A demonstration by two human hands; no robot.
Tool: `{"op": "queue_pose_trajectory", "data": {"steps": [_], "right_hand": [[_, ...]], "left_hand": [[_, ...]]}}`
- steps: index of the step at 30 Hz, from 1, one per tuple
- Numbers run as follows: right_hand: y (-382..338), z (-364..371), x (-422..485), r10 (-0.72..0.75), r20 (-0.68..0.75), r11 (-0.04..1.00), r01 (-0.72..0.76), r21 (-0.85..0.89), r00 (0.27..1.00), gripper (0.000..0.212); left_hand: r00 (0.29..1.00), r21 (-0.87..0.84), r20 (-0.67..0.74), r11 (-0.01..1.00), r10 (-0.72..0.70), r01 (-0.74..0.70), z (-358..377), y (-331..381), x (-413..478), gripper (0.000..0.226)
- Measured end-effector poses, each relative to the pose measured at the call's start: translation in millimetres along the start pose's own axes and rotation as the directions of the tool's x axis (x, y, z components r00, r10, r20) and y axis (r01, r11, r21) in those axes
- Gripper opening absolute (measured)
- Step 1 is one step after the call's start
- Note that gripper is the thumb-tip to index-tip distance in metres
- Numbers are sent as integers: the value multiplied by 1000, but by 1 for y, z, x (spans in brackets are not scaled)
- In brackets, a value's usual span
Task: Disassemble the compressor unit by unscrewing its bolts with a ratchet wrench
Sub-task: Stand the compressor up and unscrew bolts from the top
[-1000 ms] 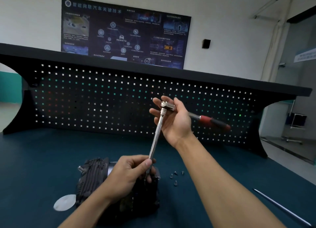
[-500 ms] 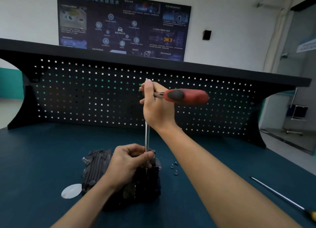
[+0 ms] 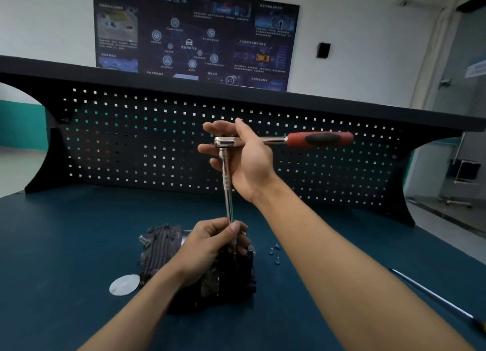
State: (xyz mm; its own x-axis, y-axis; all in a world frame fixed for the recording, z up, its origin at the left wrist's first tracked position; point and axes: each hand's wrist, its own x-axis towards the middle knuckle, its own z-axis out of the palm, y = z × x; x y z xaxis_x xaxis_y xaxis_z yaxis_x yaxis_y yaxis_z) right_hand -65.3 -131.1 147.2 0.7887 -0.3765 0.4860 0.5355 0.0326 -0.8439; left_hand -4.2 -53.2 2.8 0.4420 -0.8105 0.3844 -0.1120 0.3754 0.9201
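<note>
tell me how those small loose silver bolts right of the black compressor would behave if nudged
The small silver bolts look light and lie loose, so a nudge would likely scatter them. They seem rounded, so they may roll on the smooth teal tabletop.

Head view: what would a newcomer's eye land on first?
The chrome ratchet wrench with a red-and-black handle stands out, held level mid-frame by the right hand. Its long chrome extension bar drops straight down through the left hand to the dark ribbed metal compressor unit on the teal table, with small loose silver bolts right of it.
</note>
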Motion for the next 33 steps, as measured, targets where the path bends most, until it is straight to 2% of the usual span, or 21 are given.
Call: {"op": "queue_pose_trajectory", "data": {"steps": [2,6,9,11,15,17,20,22,25,28,30,33], "right_hand": [[-3,0,0,57,41,994,-61,87,998,44],[-5,-7,4,124,30,967,-127,219,992,48],[-3,-16,7,156,4,939,-149,311,988,49],[-2,-21,10,157,-37,940,-137,312,987,46],[1,-23,11,91,-146,984,-67,165,985,42],[3,-21,10,-10,-231,1000,3,-30,973,39],[7,-16,11,-232,-312,948,142,-285,921,36],[10,-15,13,-427,-296,835,247,-493,854,37],[15,-11,11,-598,-130,525,264,-809,791,34],[15,3,6,-704,45,288,343,-894,709,28],[15,15,5,-736,129,138,335,-932,664,28],[17,19,8,-685,213,-53,245,-968,697,22]], "left_hand": [[999,-26,33,1000,-1,1,-2,0,0,30],[998,-43,68,999,-8,11,-6,-1,0,34],[999,-5,49,1000,7,-6,-3,-2,2,32],[1000,13,23,1000,19,-20,-1,-2,2,30],[1000,44,-3,999,30,-29,1,-2,3,31],[999,43,-18,999,31,-30,2,-3,3,31],[998,58,-31,997,46,-44,3,-2,3,34],[998,75,-33,996,59,-57,4,-2,3,36],[997,109,-33,992,65,-61,5,-1,1,32],[996,150,-36,986,84,-77,4,-1,0,30],[994,182,-30,978,108,-101,3,-1,0,34],[990,233,-26,964,137,-128,3,-2,0,38]]}}
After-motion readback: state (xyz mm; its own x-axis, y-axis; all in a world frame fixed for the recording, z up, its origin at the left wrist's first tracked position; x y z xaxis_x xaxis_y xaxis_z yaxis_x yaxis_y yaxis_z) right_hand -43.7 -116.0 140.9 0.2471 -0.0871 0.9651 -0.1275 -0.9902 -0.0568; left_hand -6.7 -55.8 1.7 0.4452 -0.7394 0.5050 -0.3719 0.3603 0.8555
